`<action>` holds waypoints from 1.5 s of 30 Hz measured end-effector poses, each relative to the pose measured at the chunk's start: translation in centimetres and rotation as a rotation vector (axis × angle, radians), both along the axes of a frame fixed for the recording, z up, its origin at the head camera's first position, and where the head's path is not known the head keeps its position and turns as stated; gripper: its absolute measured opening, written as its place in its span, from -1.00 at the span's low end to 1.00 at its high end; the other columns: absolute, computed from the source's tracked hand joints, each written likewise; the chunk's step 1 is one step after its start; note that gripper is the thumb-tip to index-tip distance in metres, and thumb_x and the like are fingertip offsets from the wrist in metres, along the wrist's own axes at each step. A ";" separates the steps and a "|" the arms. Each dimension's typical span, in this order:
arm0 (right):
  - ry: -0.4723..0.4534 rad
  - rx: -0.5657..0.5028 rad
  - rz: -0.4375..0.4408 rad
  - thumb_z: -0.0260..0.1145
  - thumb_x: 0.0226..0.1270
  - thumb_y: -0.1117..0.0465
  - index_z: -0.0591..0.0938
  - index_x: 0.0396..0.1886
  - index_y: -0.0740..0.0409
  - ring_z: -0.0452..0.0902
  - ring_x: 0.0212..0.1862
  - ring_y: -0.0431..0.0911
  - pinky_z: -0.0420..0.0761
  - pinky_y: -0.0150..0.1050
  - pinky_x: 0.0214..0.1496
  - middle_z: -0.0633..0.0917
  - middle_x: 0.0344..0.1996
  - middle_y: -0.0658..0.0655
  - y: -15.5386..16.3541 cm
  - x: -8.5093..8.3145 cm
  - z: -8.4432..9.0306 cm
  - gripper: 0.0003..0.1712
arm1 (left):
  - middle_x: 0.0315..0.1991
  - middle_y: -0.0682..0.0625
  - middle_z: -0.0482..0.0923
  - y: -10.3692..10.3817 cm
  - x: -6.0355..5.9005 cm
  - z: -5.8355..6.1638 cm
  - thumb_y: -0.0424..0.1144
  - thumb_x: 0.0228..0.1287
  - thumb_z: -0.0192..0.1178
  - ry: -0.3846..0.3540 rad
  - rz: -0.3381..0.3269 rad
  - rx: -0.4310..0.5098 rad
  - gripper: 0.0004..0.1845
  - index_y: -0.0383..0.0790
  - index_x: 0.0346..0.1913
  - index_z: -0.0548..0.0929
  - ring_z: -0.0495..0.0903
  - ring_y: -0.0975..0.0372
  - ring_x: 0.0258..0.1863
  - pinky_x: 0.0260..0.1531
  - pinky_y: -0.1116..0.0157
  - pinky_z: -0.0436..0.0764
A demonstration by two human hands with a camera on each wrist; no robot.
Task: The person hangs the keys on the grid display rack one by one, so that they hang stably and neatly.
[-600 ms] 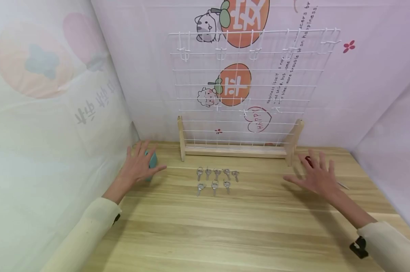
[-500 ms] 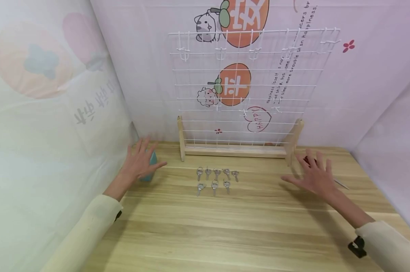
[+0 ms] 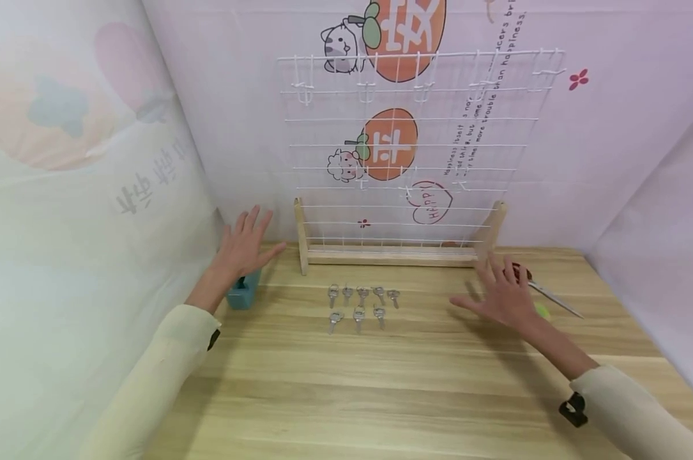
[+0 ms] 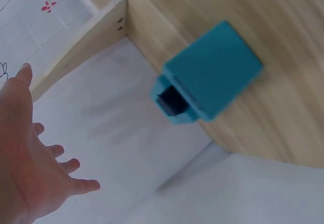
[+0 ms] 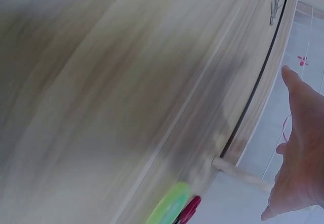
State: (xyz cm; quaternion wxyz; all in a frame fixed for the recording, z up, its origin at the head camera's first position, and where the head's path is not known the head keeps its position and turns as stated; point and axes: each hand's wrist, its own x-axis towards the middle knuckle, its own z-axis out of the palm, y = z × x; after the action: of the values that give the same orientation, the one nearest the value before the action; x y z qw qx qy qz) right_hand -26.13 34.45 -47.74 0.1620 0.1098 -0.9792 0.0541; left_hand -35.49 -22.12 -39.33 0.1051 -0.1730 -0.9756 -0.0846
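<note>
Hovering with spread fingers and holding nothing, the right hand point(image 3: 504, 295) floats above the scissors point(image 3: 544, 292), the left hand point(image 3: 244, 246) above the teal box point(image 3: 243, 295). Looks like a reach just starting; next calls for closing on something, perhaps the keys point(image 3: 360, 303). Wooden table point(image 3: 380, 396), wire rack point(image 3: 409, 153) behind, printed backdrop.

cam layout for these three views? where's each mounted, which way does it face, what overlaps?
Head: worn on the head, looks forward and down at the keys and wire grid rack; left hand, right hand and both sleeves show.
Left wrist: looks down past the open left hand at the teal box.
Right wrist: blurred, faces along the table; right hand at edge.
Shared: head and left wrist both show the teal box.
</note>
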 end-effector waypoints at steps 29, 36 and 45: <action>-0.117 -0.079 0.078 0.35 0.18 -0.53 0.37 0.57 0.11 -0.23 0.62 0.42 -0.16 0.49 0.56 0.05 0.64 0.39 -8.9 -1.3 0.4 0.16 | 0.57 -0.26 0.23 5.6 -5.1 3.5 -0.20 0.69 0.00 -0.295 -0.093 0.788 -0.43 -0.16 0.63 0.22 0.33 -0.19 0.48 0.37 -0.13 0.49; -0.127 -0.118 0.127 0.37 0.22 -0.47 0.38 0.57 0.08 -0.21 0.62 0.42 -0.15 0.48 0.57 0.06 0.64 0.38 -11.5 -1.6 0.9 0.09 | 0.58 -0.24 0.22 5.9 -5.5 3.2 -0.22 0.70 -0.03 -0.400 -0.091 0.964 -0.50 -0.13 0.58 0.34 0.25 -0.12 0.54 0.32 -0.21 0.50; -0.185 -0.164 0.183 0.32 0.30 -0.44 0.32 0.62 0.06 -0.21 0.63 0.38 -0.19 0.37 0.62 -0.01 0.66 0.32 -15.0 -2.8 1.1 0.07 | 0.53 -0.21 0.29 5.9 -6.1 2.8 -0.17 0.68 0.03 -0.485 -0.079 1.106 -0.53 -0.11 0.53 0.44 0.29 -0.09 0.51 0.29 -0.17 0.55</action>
State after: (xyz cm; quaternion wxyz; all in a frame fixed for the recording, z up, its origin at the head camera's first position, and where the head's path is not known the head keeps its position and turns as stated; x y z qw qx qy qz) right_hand -28.89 19.50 -46.66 0.0739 0.1793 -0.9682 0.1583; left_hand -41.55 -16.22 -36.56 -0.0490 -0.1044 -0.7761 -0.6200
